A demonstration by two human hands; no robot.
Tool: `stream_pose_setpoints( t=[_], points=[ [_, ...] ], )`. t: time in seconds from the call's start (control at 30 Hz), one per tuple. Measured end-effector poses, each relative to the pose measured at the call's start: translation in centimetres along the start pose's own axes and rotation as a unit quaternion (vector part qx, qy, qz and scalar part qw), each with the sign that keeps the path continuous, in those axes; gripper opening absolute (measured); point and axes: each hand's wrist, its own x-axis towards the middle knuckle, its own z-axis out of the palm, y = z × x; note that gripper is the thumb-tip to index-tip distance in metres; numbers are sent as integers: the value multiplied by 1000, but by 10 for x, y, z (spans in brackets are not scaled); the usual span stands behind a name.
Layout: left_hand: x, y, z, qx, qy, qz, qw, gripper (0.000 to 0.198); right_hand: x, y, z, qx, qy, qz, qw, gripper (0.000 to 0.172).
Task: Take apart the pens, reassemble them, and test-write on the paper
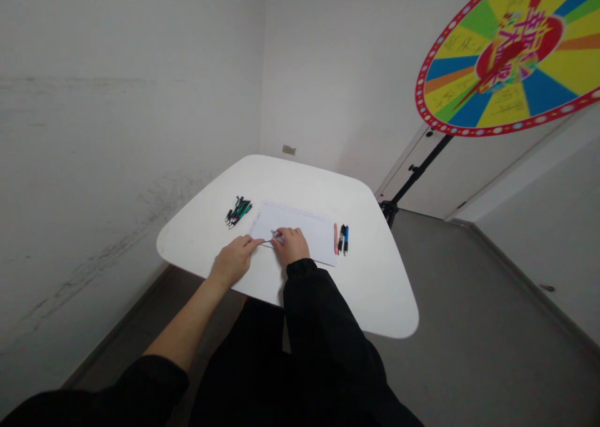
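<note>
My left hand (235, 259) is closed in a pinch on one end of a thin dark stick (267, 241), which looks like a pen refill. The stick spans the short gap to my right hand (294, 246). Fingers of that hand are closed around a small greyish pen part (275, 233), mostly hidden by them. Both hands are over the near side of a white sheet of paper (319, 236), with faint writing along its left and top edges. To the right of the paper lie a pink pen (335, 238), a clear-and-black pen (341, 240) and a blue pen (346, 240).
The paper lies on a white table (375, 289) with rounded corners. Several black and green pens (239, 212) are heaped at its left. Walls stand behind and to the left. A colourful prize wheel (510, 58) on a black stand (417, 174) rises at the right.
</note>
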Motion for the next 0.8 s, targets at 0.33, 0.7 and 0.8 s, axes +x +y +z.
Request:
stream_pose_setpoints(
  t=[0.33,0.7,0.8],
  points=[
    [0,1,-1,4,16,-9,1000,48,-4,2,-1,35,12,7,999,24],
    [1,-3,6,-14,41,4,999,34,-7,9,-1,80,-6,28,996,36],
    [3,-4,7,-25,42,18,999,27,-7,11,1,67,-5,9,998,32]
  ],
)
